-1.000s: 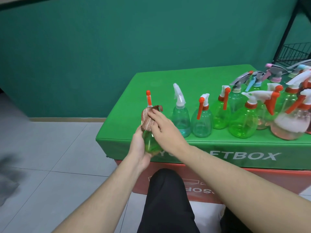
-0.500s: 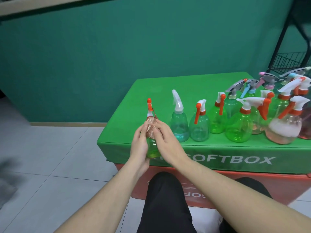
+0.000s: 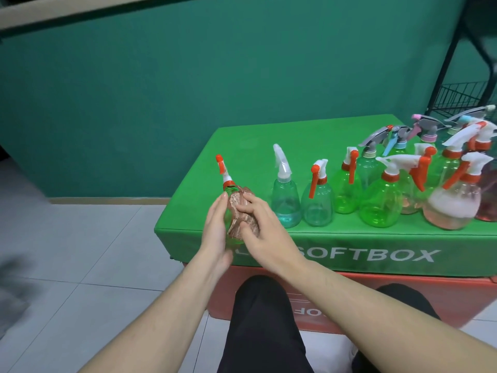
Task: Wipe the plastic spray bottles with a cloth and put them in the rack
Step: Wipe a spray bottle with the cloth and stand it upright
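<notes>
Light, thin-walled, slick green spray bottle (image 3: 229, 211) at near-left box (image 3: 269, 141) corner: cradled by left hand (image 3: 215, 232), right hand (image 3: 265, 232) pressing soft cloth (image 3: 239, 211) against it; best gripped firmly around belly, probably empty.

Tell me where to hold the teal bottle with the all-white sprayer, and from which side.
Grip the teal bottle around its narrow upper body just under the white sprayer, coming from its left, where the box top is open. It stands upright, and the next bottle crowds its right.
</notes>
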Demonstrator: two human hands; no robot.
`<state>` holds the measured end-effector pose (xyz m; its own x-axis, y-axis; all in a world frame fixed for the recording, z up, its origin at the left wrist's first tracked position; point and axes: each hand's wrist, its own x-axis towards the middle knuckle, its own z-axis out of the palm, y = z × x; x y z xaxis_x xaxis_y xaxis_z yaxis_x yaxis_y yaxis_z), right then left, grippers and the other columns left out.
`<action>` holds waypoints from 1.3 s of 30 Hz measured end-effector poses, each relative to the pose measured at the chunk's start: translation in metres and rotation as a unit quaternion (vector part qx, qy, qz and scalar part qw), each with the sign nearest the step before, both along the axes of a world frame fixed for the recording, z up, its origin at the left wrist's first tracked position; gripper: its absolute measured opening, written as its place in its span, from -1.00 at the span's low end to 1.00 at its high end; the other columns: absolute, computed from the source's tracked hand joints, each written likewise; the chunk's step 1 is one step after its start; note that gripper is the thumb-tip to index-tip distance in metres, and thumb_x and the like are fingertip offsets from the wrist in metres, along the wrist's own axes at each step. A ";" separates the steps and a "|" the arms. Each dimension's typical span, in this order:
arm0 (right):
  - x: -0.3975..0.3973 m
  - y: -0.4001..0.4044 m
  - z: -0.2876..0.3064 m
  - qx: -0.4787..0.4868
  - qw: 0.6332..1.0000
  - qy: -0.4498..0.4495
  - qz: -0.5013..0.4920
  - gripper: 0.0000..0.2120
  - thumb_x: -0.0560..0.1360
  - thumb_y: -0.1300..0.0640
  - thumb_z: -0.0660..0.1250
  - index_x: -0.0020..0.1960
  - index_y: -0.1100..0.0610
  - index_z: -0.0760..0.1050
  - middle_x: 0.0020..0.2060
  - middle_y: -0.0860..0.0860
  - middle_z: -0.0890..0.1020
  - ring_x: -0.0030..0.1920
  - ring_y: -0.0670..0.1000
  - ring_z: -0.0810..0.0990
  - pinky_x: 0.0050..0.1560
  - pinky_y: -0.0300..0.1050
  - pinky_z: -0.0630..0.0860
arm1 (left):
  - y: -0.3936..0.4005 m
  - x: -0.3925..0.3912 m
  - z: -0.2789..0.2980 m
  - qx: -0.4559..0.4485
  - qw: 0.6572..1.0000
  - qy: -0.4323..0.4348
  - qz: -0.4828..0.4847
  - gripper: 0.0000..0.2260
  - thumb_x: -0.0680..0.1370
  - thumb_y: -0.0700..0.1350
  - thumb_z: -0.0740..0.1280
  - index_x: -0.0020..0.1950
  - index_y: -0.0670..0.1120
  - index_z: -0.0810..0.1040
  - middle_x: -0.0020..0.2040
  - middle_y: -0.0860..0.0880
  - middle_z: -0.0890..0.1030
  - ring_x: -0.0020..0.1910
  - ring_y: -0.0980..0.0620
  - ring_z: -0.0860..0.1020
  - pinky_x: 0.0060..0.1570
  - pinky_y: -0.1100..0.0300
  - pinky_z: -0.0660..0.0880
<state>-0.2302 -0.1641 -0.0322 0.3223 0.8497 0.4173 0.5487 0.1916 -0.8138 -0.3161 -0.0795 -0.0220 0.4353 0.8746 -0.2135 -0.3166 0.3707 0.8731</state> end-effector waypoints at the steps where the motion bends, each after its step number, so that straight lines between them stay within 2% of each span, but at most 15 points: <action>1: 0.000 0.001 0.002 -0.008 1.000 -0.002 -0.006 -0.60 0.56 0.10 0.18 0.39 0.04 0.45 0.50 -0.09 0.35 0.54 -0.14 0.23 0.56 -0.13 0.13 | -0.001 0.000 -0.001 0.010 1.000 0.009 -0.011 -0.58 0.60 0.16 0.35 0.42 0.03 0.53 0.30 -0.08 0.64 0.24 -0.12 0.63 0.18 -0.08 0.55; 6: 0.011 0.010 0.008 -0.061 0.997 0.030 -0.021 -0.55 0.65 0.11 0.07 0.53 -0.02 0.34 0.56 -0.07 0.28 0.54 -0.15 0.22 0.58 -0.09 0.14 | -0.011 -0.001 -0.005 0.076 0.995 0.049 -0.044 -0.68 0.64 0.04 0.33 0.40 0.11 0.54 0.26 0.00 0.67 0.24 -0.05 0.64 0.19 -0.10 0.57; 10: 0.021 0.018 0.017 -0.105 0.993 0.042 -0.033 -0.53 0.68 0.11 0.06 0.59 -0.04 0.26 0.58 -0.10 0.25 0.53 -0.19 0.21 0.52 -0.25 0.09 | -0.021 0.000 -0.005 0.106 0.989 0.084 -0.053 -0.73 0.68 -0.02 0.26 0.39 0.12 0.51 0.22 0.02 0.68 0.22 -0.02 0.65 0.24 -0.13 0.57; 12: 0.023 0.024 0.024 -0.120 0.989 0.072 -0.042 -0.52 0.69 0.07 0.05 0.60 -0.06 0.23 0.58 -0.11 0.26 0.52 -0.16 0.24 0.50 -0.19 0.15 | -0.024 0.001 -0.004 0.119 0.986 0.099 -0.056 -0.76 0.71 -0.04 0.21 0.35 0.12 0.51 0.24 0.00 0.67 0.22 -0.02 0.64 0.23 -0.08 0.57; 15: 0.024 0.026 0.032 -0.140 0.985 0.090 -0.053 -0.53 0.70 0.02 0.02 0.60 -0.13 0.21 0.56 -0.15 0.29 0.51 -0.11 0.28 0.40 -0.11 0.24 | -0.027 0.003 -0.003 0.158 0.977 0.133 -0.054 -0.78 0.72 0.00 0.15 0.34 0.19 0.46 0.29 0.08 0.59 0.24 0.12 0.58 0.15 0.11 0.57; 17: 0.022 0.022 0.031 -0.133 0.987 0.075 -0.051 -0.53 0.69 0.04 0.03 0.59 -0.14 0.25 0.57 -0.16 0.29 0.53 -0.10 0.28 0.42 -0.12 0.24 | -0.028 0.004 -0.003 0.168 0.973 0.148 -0.049 -0.77 0.73 0.01 0.12 0.35 0.20 0.44 0.27 0.11 0.58 0.21 0.20 0.56 0.10 0.17 0.55; 20: 0.018 0.016 0.022 -0.118 0.992 0.035 -0.041 -0.58 0.67 0.10 0.08 0.47 -0.10 0.44 0.58 -0.18 0.25 0.52 -0.16 0.26 0.47 -0.16 0.20 | -0.031 0.003 -0.006 0.173 0.969 0.170 -0.045 -0.73 0.75 -0.04 0.07 0.40 0.12 0.43 0.32 0.03 0.56 0.27 0.13 0.53 0.24 0.11 0.51; 23: 0.015 0.007 0.012 -0.103 0.993 0.038 -0.051 -0.64 0.65 0.15 0.11 0.34 -0.04 0.55 0.55 -0.14 0.30 0.49 -0.19 0.28 0.49 -0.15 0.23 | -0.033 0.005 -0.007 0.177 0.968 0.175 -0.039 -0.70 0.75 -0.07 0.06 0.43 0.05 0.45 0.32 0.01 0.57 0.27 0.13 0.53 0.19 0.20 0.49; 27: 0.011 -0.001 -0.001 -0.044 0.996 0.034 -0.064 -0.66 0.63 0.24 0.14 0.27 0.07 0.59 0.39 -0.09 0.48 0.45 -0.16 0.36 0.52 -0.05 0.27 | -0.034 0.008 -0.005 0.148 0.974 0.169 -0.024 -0.74 0.73 -0.08 0.12 0.33 0.06 0.53 0.21 0.05 0.63 0.18 0.21 0.56 0.15 0.22 0.51; 30: 0.010 -0.006 -0.005 -0.010 0.997 0.040 -0.072 -0.64 0.60 0.16 0.12 0.27 0.08 0.59 0.33 -0.09 0.49 0.42 -0.18 0.37 0.50 -0.04 0.29 | -0.034 0.009 -0.002 0.132 0.976 0.171 -0.023 -0.73 0.72 -0.07 0.12 0.29 0.12 0.55 0.17 0.10 0.63 0.16 0.20 0.57 0.20 0.14 0.52; 32: 0.010 -0.012 -0.006 0.008 0.997 0.035 -0.069 -0.61 0.60 0.10 0.08 0.30 0.07 0.56 0.34 -0.12 0.47 0.44 -0.17 0.36 0.51 -0.02 0.28 | -0.034 0.011 0.003 0.120 0.978 0.168 -0.025 -0.75 0.72 -0.02 0.12 0.28 0.10 0.56 0.16 0.11 0.63 0.16 0.19 0.58 0.21 0.13 0.53; 34: 0.008 -0.017 -0.008 0.021 0.998 0.016 -0.055 -0.60 0.61 0.09 0.07 0.36 0.06 0.53 0.38 -0.13 0.44 0.47 -0.14 0.32 0.53 0.02 0.25 | -0.033 0.014 0.008 0.089 0.985 0.147 -0.022 -0.76 0.71 0.07 0.16 0.26 0.08 0.56 0.16 0.04 0.68 0.15 0.09 0.64 0.20 0.06 0.56; 37: 0.006 -0.025 -0.012 0.029 0.999 -0.024 -0.034 -0.60 0.63 0.12 0.10 0.42 0.02 0.49 0.45 -0.15 0.38 0.55 -0.07 0.23 0.58 0.07 0.15 | -0.025 0.016 0.016 0.038 0.992 0.117 -0.005 -0.68 0.67 0.20 0.21 0.28 0.03 0.54 0.11 -0.05 0.72 0.07 -0.06 0.70 0.05 -0.02 0.64; 39: 0.005 -0.028 -0.014 0.024 0.998 -0.048 -0.023 -0.60 0.64 0.14 0.14 0.44 -0.02 0.48 0.50 -0.16 0.34 0.60 -0.03 0.13 0.61 0.03 0.07 | -0.021 0.017 0.020 0.017 0.995 0.094 -0.012 -0.59 0.65 0.26 0.21 0.30 0.00 0.52 0.12 -0.10 0.72 0.07 -0.10 0.71 0.05 -0.07 0.64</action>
<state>-0.2250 -0.1922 -0.0462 0.3174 0.8134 0.4875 0.6334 0.2008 -0.7473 -0.2993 -0.1004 -0.0022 0.4110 0.8729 -0.2629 -0.1381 0.3446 0.9285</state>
